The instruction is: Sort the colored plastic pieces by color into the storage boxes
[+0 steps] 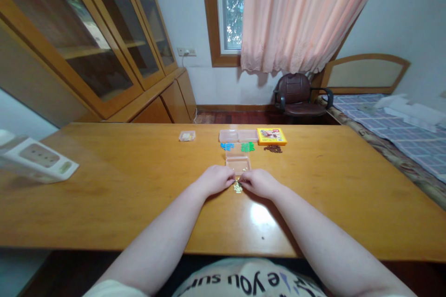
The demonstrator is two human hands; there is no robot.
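My left hand (216, 179) and my right hand (260, 182) rest on the wooden table (104, 185), fingertips meeting in a pinch over a small heap of pale yellow beads (238, 188). What each pinch holds is too small to make out. Just beyond the hands lies an open clear plastic box (238, 162). Further back are small piles of blue beads (227, 146), green beads (247, 147) and brown beads (272, 149).
Two clear boxes (238, 135), a yellow box (271, 136) and a small clear box (187, 136) sit at the table's far side. A white carton (38, 160) lies at the left edge. A brown chair (299, 97), a bed (393, 134) and a glass cabinet (87, 46) stand behind.
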